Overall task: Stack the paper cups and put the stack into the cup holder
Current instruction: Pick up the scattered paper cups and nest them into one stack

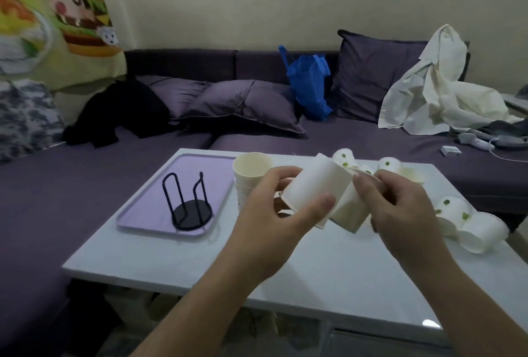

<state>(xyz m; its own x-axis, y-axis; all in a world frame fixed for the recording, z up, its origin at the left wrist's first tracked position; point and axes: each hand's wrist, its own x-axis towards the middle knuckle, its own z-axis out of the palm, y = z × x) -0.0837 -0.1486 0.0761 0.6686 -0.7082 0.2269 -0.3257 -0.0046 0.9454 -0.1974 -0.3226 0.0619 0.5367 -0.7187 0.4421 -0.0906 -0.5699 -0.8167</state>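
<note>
My left hand grips a white paper cup held on its side above the table. Right beside it, my right hand holds a second paper cup, tilted, its fingers curled round it. An upright stack of cups stands behind my left hand, at the tray's right edge. The black wire cup holder stands empty on the lilac tray. Several loose cups with green leaf prints lie on their sides at the table's right and back.
The white table stands in front of a purple sofa with cushions, a blue bag, black clothing and a white cloth. A small white box and a cable lie on the sofa at right.
</note>
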